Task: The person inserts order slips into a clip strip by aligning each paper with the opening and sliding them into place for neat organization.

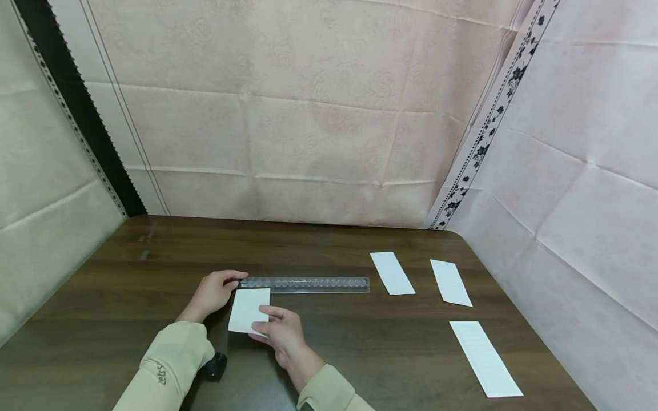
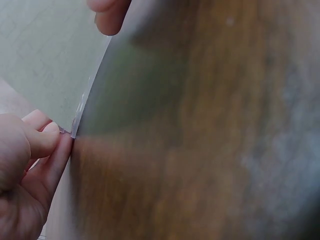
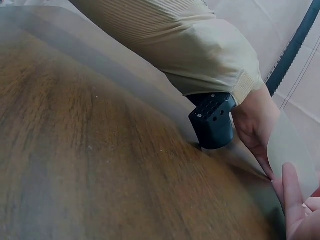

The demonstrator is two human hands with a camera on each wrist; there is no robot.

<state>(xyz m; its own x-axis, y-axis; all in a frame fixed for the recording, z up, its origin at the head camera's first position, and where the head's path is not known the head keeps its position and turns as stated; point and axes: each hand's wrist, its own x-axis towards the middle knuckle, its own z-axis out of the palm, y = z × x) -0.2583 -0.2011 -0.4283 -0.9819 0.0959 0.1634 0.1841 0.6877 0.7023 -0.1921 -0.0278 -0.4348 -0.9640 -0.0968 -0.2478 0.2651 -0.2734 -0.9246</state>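
A clear plastic ruler (image 1: 319, 284) lies across the wooden table. My left hand (image 1: 213, 294) pinches its left end between thumb and fingers. Just below that end, a small white paper piece (image 1: 248, 308) has its top edge along the ruler. My right hand (image 1: 285, 334) grips the paper's lower right side, thumb on one face and fingers on the other. From the right wrist, the paper (image 3: 292, 150) looks bowed and partly raised off the table. In the left wrist view the left hand (image 2: 30, 165) is seen close up at the ruler's corner.
Two short white paper strips, one left (image 1: 393, 273) and one right (image 1: 450, 282), lie right of the ruler. A longer paper strip (image 1: 485, 358) lies nearer the front. Pale cloth (image 1: 308, 114) hangs along the table's back and sides. A black wrist device (image 3: 215, 122) sits under the left sleeve.
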